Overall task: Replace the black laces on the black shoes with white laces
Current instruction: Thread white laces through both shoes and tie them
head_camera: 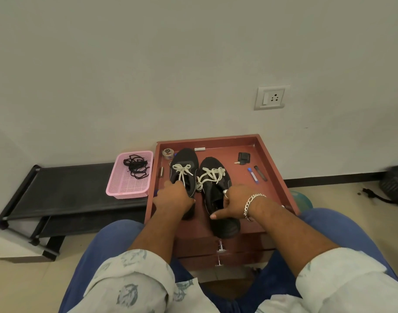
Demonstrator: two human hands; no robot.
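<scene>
No legible text, label, brand or number anywhere. Round tape roll (168, 153) at far left corner of red tray (275, 163) bears print, too blurred to read. Nothing readable on black shoes (186, 159).

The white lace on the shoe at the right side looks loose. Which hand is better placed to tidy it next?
Probably the right hand. It rests on the right shoe, just below its loose white lace. The left hand grips the left shoe and would have to cross over.
</scene>
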